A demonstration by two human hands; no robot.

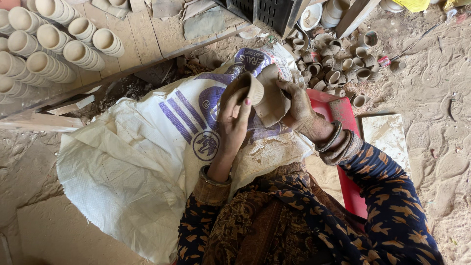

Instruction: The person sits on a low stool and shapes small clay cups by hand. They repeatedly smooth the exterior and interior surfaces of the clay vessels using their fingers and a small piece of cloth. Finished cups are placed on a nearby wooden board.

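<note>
Clay-dusted, the left hand [234, 118] is gripping a small clay cup [245, 88] lying tilted with its mouth facing up and left, while the right hand [297, 105] is closing on a stack of cups [272, 95] just beside it, above the white sack [137, 162].

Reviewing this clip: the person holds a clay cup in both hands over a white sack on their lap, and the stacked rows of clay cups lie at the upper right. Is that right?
Not quite. In the head view the stacked rows of clay cups lie at the upper left; the upper right has only a loose pile of small cups. The rest holds: left hand and right hand hold a clay cup over the white sack.
</note>
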